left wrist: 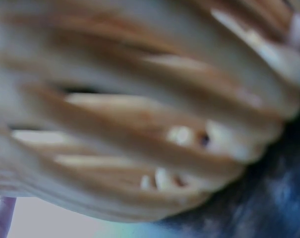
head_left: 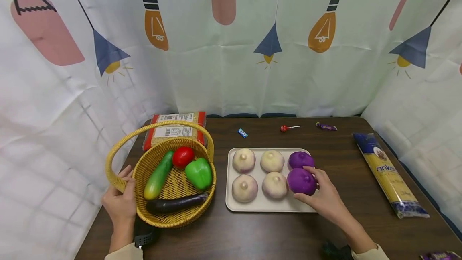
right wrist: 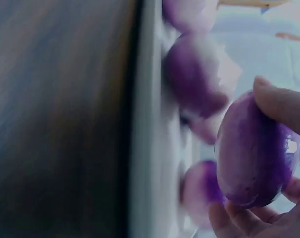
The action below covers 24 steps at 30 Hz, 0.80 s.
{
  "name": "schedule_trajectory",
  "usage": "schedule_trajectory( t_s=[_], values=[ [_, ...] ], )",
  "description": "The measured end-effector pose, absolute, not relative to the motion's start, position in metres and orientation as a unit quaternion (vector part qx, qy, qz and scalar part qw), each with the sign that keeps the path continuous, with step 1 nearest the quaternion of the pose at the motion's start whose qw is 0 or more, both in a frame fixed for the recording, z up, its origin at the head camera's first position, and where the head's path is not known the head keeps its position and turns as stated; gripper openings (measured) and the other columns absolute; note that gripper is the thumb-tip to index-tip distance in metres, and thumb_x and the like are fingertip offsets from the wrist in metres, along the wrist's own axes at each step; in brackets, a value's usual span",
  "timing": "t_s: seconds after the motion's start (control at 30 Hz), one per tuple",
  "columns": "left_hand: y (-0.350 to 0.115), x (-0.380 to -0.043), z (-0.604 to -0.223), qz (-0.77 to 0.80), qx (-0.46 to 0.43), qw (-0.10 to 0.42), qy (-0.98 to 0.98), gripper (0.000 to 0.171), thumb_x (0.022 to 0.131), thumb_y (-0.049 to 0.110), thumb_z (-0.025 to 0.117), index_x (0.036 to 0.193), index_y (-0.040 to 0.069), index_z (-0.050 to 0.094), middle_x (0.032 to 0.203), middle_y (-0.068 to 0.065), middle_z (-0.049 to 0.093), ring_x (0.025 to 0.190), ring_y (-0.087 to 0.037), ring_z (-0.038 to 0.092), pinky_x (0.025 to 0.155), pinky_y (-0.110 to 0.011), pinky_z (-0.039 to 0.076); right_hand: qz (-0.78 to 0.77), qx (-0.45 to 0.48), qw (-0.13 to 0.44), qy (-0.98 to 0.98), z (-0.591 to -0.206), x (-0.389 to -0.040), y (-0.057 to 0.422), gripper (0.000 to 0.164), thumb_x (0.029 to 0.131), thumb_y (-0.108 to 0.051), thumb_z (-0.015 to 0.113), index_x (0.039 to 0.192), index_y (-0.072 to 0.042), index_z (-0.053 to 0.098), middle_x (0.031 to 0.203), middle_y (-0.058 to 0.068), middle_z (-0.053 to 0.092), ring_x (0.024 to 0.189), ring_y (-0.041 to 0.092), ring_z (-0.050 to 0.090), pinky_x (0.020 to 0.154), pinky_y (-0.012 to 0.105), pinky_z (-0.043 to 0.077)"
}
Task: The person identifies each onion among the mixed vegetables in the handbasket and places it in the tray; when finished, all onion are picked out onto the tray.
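My left hand (head_left: pixel 120 202) grips a yellow wicker basket (head_left: pixel 211 179) at the left foot of its handle. Inside lie a cucumber (head_left: pixel 159 175), a tomato (head_left: pixel 183 157), a green bell pepper (head_left: pixel 199 174) and an eggplant (head_left: pixel 177 203). In the left wrist view, blurred wicker (left wrist: pixel 140 134) fills most of the picture. My right hand (head_left: pixel 326 196) holds a purple-and-white turnip (right wrist: pixel 251 153) between thumb and fingers, over the right end of a white tray (head_left: pixel 267 206). Another turnip (head_left: pixel 300 159), purple side up, sits behind it. Several more turnips (head_left: pixel 244 188) show their pale sides.
Red-and-clear packets (head_left: pixel 173 131) lie behind the basket. Along the back are a blue-wrapped candy (head_left: pixel 242 133), a red lollipop (head_left: pixel 284 128) and a purple-wrapped candy (head_left: pixel 326 126). A pasta bag (head_left: pixel 388 173) lies at right, another purple wrapper (head_left: pixel 440 255) at the front right corner. Curtains surround the table.
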<state>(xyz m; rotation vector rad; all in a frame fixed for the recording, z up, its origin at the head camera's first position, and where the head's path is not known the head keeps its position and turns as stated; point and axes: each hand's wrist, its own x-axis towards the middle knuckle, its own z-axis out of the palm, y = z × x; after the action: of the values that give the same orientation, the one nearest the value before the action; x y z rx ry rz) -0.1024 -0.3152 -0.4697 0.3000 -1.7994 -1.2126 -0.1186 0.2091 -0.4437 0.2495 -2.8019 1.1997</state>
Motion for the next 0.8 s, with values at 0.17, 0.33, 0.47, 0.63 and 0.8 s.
schedule_trajectory(
  t_s=[0.17,0.33,0.47,0.63,0.8],
  values=[
    [-0.319,-0.101,-0.472,-0.485,0.129,0.459,-0.733,0.014,0.087,-0.001,0.064,0.092,-0.011,0.072,0.108,-0.020,0.071,0.090,0.002,0.068,0.076,-0.009,0.047,0.364,0.078,0.030,-0.927,-0.457,-0.112,0.221,0.084,0.071,-0.028,0.088,0.140,-0.007,0.044,0.132,0.021,0.045,0.116,0.044,0.052,0.088,0.063,0.045],
    [-0.322,-0.098,-0.473,-0.464,0.140,0.473,-0.736,0.013,0.085,-0.002,0.065,0.091,-0.010,0.072,0.107,-0.023,0.070,0.093,0.004,0.066,0.077,-0.008,0.046,0.359,0.081,0.029,-0.930,-0.465,-0.113,0.222,0.084,0.069,-0.023,0.088,0.138,-0.005,0.045,0.130,0.023,0.047,0.114,0.044,0.053,0.088,0.064,0.044],
    [-0.320,-0.096,-0.471,-0.447,0.151,0.471,-0.745,0.013,0.086,0.001,0.067,0.094,-0.007,0.074,0.107,-0.020,0.071,0.090,0.006,0.064,0.074,-0.009,0.044,0.360,0.081,0.026,-0.929,-0.468,-0.115,0.222,0.085,0.071,-0.024,0.087,0.140,-0.004,0.043,0.132,0.026,0.045,0.115,0.046,0.052,0.088,0.065,0.043],
    [-0.318,-0.089,-0.462,-0.462,0.193,0.412,-0.761,0.024,0.088,0.014,0.072,0.111,0.004,0.073,0.115,-0.003,0.071,0.086,0.008,0.060,0.070,-0.008,0.042,0.355,0.073,0.011,-0.932,-0.462,-0.112,0.227,0.089,0.075,-0.032,0.085,0.144,-0.003,0.038,0.138,0.028,0.039,0.122,0.050,0.046,0.091,0.068,0.040],
    [-0.303,-0.072,-0.422,-0.523,0.192,0.496,-0.666,0.040,0.086,0.015,0.071,0.123,0.005,0.062,0.116,0.000,0.062,0.102,-0.008,0.058,0.084,-0.017,0.043,0.344,0.099,0.038,-0.933,-0.423,-0.124,0.230,0.082,0.083,-0.037,0.078,0.144,-0.001,0.037,0.143,0.029,0.035,0.128,0.052,0.038,0.094,0.070,0.035]
  ],
)
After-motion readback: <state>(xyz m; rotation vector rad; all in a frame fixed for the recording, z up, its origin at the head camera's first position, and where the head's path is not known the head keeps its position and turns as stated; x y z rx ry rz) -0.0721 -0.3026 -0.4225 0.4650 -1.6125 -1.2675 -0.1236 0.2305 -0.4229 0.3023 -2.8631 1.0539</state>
